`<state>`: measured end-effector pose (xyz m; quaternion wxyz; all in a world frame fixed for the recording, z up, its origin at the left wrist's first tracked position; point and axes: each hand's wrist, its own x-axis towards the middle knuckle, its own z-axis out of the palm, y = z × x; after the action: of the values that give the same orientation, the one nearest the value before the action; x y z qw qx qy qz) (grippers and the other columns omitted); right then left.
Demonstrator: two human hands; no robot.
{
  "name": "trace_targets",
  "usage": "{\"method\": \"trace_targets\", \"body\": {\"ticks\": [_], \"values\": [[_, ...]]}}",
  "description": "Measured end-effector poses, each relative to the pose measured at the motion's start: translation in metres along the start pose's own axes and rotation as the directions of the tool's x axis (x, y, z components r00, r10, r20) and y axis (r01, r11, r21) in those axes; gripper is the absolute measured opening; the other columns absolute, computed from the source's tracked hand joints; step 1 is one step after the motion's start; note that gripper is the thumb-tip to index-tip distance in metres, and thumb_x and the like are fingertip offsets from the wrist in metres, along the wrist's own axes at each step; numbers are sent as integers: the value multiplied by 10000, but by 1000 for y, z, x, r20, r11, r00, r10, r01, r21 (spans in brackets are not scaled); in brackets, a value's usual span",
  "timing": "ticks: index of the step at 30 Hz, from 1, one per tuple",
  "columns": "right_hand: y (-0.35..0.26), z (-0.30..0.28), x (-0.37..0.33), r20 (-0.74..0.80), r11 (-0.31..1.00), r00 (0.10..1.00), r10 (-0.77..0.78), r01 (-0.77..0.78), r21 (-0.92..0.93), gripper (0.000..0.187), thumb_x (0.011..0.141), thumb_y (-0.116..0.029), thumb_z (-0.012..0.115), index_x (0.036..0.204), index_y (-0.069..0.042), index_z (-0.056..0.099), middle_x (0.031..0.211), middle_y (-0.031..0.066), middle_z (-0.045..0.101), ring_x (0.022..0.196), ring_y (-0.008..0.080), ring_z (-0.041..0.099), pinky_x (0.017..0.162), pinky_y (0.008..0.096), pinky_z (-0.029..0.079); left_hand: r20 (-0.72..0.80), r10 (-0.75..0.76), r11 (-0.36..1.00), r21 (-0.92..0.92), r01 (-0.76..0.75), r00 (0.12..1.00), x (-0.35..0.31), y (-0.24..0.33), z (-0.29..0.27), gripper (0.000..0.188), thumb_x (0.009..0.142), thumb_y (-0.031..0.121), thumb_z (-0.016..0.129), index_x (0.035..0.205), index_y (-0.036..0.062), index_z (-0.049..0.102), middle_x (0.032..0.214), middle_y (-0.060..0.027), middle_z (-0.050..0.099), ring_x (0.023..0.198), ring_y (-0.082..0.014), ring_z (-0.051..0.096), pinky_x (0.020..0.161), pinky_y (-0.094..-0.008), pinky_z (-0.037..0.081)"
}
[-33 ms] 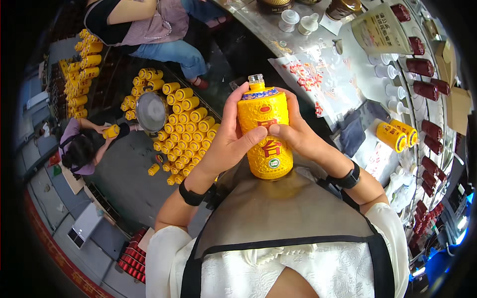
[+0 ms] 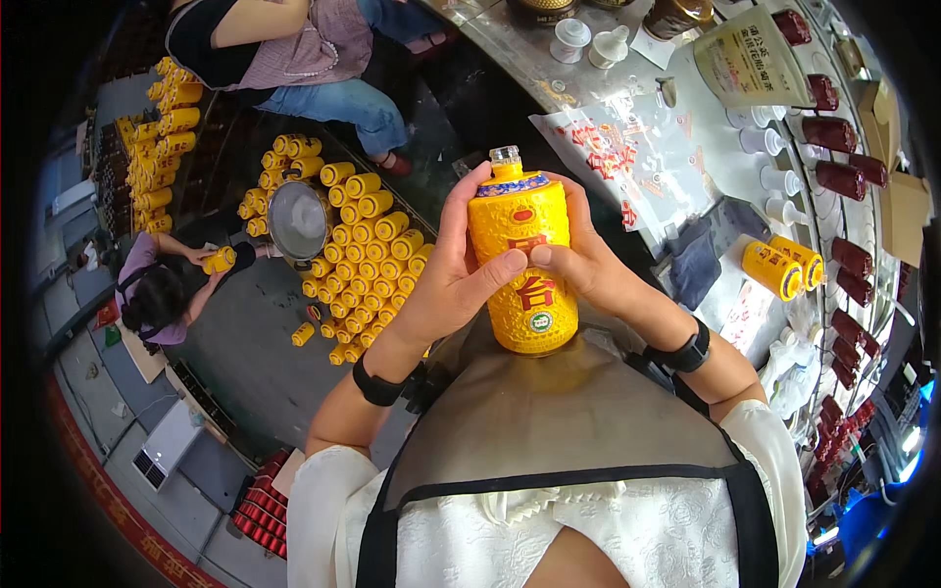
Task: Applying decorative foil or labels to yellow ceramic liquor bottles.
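Upright in front of my apron is a yellow embossed bottle (image 2: 521, 294) with red characters, a blue patterned collar and a clear glass neck. Around its left side my left hand (image 2: 461, 260) is closed, the thumb lying across the front. On the other side my right hand (image 2: 583, 257) grips it too, and the two thumbs nearly meet at the middle. The bottle's mouth is uncapped, and its base is close to the apron (image 2: 549, 412). Most fingers of both hands are hidden behind the bottle.
Many similar yellow bottles (image 2: 377, 250) stand left, beside a grey round pan (image 2: 298, 221). The metal worktable (image 2: 510, 44) on the right bears two lying yellow bottles (image 2: 781, 267), white stoppers, dark red caps (image 2: 840, 179) and a blue cloth (image 2: 694, 265). Two co-workers are nearby; one holds a yellow bottle (image 2: 220, 260).
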<state>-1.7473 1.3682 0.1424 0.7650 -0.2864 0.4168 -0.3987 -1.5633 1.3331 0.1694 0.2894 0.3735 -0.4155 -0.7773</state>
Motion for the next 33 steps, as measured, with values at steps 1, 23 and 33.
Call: {"method": "trace_targets", "body": {"ticks": [1, 23, 33], "values": [[-1, 1, 0, -3, 1000, 1000, 6, -6, -10, 797, 888, -294, 664, 1438, -115, 115, 1294, 169, 438, 1196, 242, 490, 991, 357, 448, 0, 3, 1000, 14, -3, 1000, 0, 0, -1, 779, 931, 118, 636, 1516, 76, 123, 1443, -115, 348, 1313, -194, 399, 1104, -350, 335], [3, -1, 7, -5, 1000, 1000, 18, -18, 17, 792, 901, -336, 657, 1434, -113, 115, 1284, 159, 455, 1185, 229, 500, 983, 346, 449, -30, 11, 997, 78, -8, 1000, 5, -4, -4, 734, 952, 167, 624, 1499, 49, 150, 1397, -126, 393, 1274, -186, 429, 1090, -335, 344], [3, 3, 8, 3, 1000, 1000, 26, -26, 8, 801, 899, -347, 656, 1436, -111, 111, 1289, 165, 451, 1192, 236, 494, 987, 346, 445, -22, -4, 999, 34, 5, 1000, 1, 1, -6, 776, 935, 143, 639, 1509, 58, 124, 1428, -126, 359, 1301, -195, 413, 1104, -345, 337]]}}
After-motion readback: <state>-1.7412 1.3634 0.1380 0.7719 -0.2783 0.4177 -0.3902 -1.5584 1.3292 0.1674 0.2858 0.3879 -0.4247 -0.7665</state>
